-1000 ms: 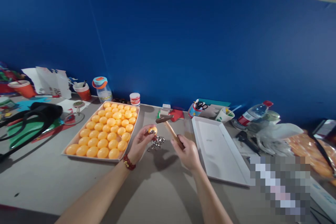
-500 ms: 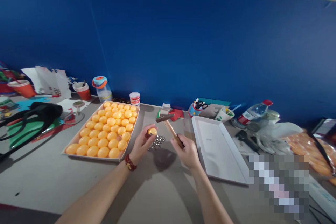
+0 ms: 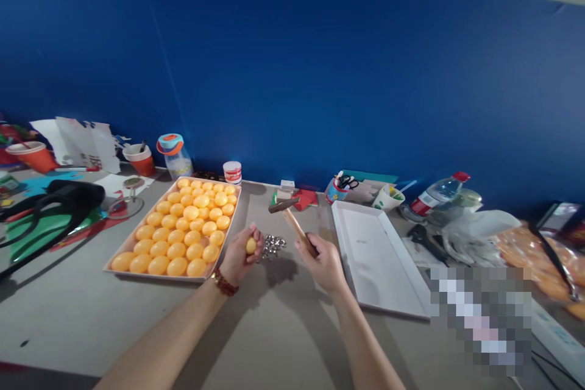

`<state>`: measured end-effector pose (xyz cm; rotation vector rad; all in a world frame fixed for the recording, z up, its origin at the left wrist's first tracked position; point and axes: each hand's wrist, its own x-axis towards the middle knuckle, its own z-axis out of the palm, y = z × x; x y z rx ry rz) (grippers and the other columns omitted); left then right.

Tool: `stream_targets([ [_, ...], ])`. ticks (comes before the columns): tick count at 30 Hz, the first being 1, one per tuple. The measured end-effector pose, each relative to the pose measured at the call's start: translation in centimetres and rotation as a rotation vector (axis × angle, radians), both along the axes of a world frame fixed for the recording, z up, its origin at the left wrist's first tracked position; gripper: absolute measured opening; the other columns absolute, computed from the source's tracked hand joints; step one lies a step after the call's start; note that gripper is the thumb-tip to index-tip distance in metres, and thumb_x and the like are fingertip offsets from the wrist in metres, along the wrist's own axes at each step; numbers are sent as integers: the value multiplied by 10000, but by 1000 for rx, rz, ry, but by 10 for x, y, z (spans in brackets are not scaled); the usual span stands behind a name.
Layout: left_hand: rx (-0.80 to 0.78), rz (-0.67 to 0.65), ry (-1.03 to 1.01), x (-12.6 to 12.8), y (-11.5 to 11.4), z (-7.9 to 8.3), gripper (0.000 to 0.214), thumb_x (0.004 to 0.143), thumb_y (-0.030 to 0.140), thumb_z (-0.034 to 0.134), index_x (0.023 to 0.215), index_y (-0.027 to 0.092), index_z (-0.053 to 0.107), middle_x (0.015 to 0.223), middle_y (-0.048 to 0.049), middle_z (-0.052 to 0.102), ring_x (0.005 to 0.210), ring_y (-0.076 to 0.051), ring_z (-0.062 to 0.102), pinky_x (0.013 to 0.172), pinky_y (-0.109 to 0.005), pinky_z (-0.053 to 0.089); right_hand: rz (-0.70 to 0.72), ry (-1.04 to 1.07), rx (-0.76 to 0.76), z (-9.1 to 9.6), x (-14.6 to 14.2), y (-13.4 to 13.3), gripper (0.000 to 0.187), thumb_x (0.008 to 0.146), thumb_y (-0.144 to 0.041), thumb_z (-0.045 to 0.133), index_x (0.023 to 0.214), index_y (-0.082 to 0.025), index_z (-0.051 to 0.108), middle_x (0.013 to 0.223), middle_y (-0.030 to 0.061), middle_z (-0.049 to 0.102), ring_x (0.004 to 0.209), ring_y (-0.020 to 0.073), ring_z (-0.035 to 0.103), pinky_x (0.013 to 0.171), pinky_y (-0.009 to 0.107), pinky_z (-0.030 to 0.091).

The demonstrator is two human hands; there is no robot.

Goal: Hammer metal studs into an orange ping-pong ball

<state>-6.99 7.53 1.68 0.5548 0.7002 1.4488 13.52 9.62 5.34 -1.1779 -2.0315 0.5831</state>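
Left grip (image 3: 240, 254) closed around small orange plastic ball (image 3: 251, 245). Ball lowered since earlier frame: then pinched higher at fingertips, now held near grey surface (image 3: 274, 317), just beside corner of beige tray (image 3: 150, 275) filled with orange balls. Right grip (image 3: 322, 260) kept clenched on wooden-handled hammer (image 3: 296, 226), head raised beyond pile of small silver metal pieces (image 3: 270, 245). Long white tray (image 3: 379, 256) seen to right.

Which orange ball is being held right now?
The ball gripped in the left hand, just right of the tray and beside the shiny metal pieces. Those in the tray lie in rows, untouched.
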Motion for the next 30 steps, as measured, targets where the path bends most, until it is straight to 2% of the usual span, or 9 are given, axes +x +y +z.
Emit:
stream_targets([
  [5,1,30,-2,-1,-3,5,470,843,523,535,556,167,423,453,56,418,321,-31,310,310,-146,172,7,28,-15,1,0,0,326,865,-344,517,614,-210,357,556,-71,296,504,94,291,487,239,229],
  [7,0,42,33,0,-3,6,471,847,539,510,567,162,478,469,36,451,355,-50,362,325,-160,203,12,34,-20,1,0,0,326,864,-340,520,613,-208,359,555,-71,296,505,93,289,486,239,227],
  [11,7,2,35,4,-3,6,285,821,417,549,855,157,661,797,-55,649,634,-130,574,501,-227,433,14,51,-60,0,1,1,308,864,-348,523,620,-206,401,537,-65,344,494,93,311,468,232,238],
  [14,9,-2,39,7,-2,6,283,779,316,626,1027,182,644,1013,-62,645,768,-130,593,604,-228,470,12,74,-108,-3,2,2,290,879,-370,514,652,-203,444,539,-51,422,483,97,363,458,225,264],
  [17,28,11,60,7,-3,7,284,790,363,656,1008,183,626,899,-31,629,638,-82,549,506,-182,408,7,95,-137,-4,2,3,285,891,-384,502,676,-201,465,548,-45,461,476,100,402,459,221,286],
  [21,42,54,190,6,-5,6,269,826,410,591,749,152,581,598,44,506,380,-19,296,358,-156,190,3,88,-129,-5,2,4,279,890,-374,497,672,-204,462,531,-48,459,469,104,415,465,222,291],
  [24,41,113,313,5,-8,4,286,825,388,572,669,150,548,523,58,445,366,-25,272,355,-154,157,-25,34,-77,-6,1,5,281,879,-360,504,650,-209,445,526,-46,459,480,114,428,484,228,299],
  [26,50,119,352,7,-10,4,271,823,385,570,676,159,538,527,58,445,368,-30,276,358,-154,150,-59,-14,-43,-9,-1,6,236,860,-335,527,667,-206,484,572,-26,527,522,130,480,517,233,324],
  [30,95,72,379,12,-13,6,256,835,392,562,708,173,531,535,68,409,385,-37,259,379,-164,171,-103,-150,-94,-20,-7,9,75,830,-259,560,839,-203,609,774,33,689,664,176,612,582,241,370],
])
